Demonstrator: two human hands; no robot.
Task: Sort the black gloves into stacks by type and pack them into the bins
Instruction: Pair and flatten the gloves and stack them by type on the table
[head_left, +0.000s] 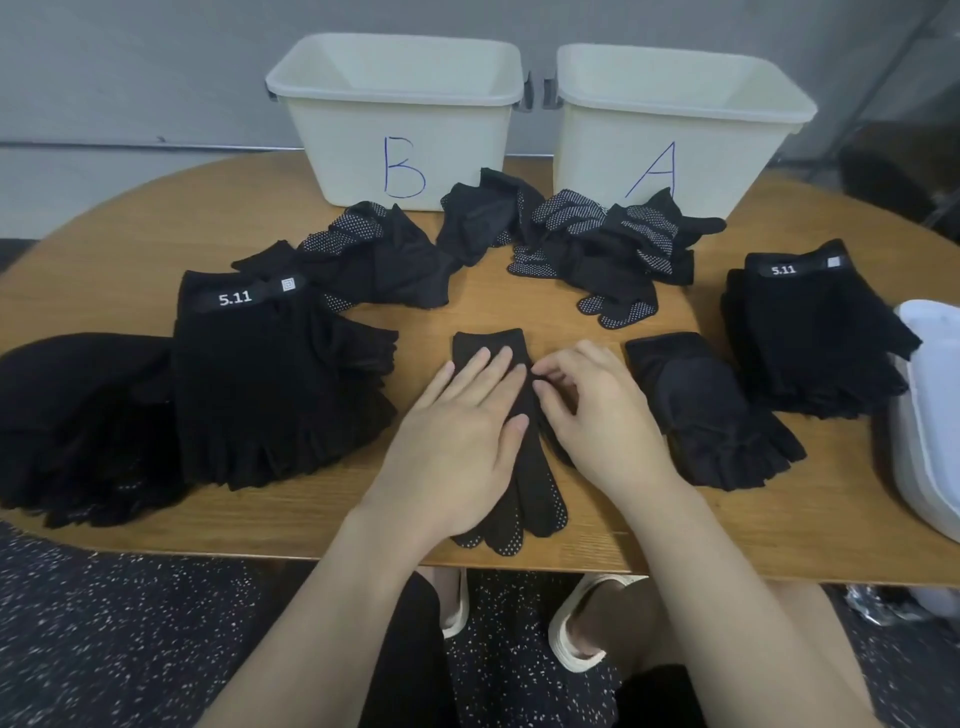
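**Both hands low and close together**

My left hand (457, 436) lies flat, palm down, fingers straight and held together, pointing away from me, thumb out to the side. My right hand (597, 421) sits just beside it, fingers curled inward so the fingertips (543, 387) nearly meet my left fingers. Both bare forearms reach forward from below.

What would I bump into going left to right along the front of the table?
Dark glove heap → 5.11 glove stack → left hand → right hand → single fingerless glove → second 5.11 stack → white tub.
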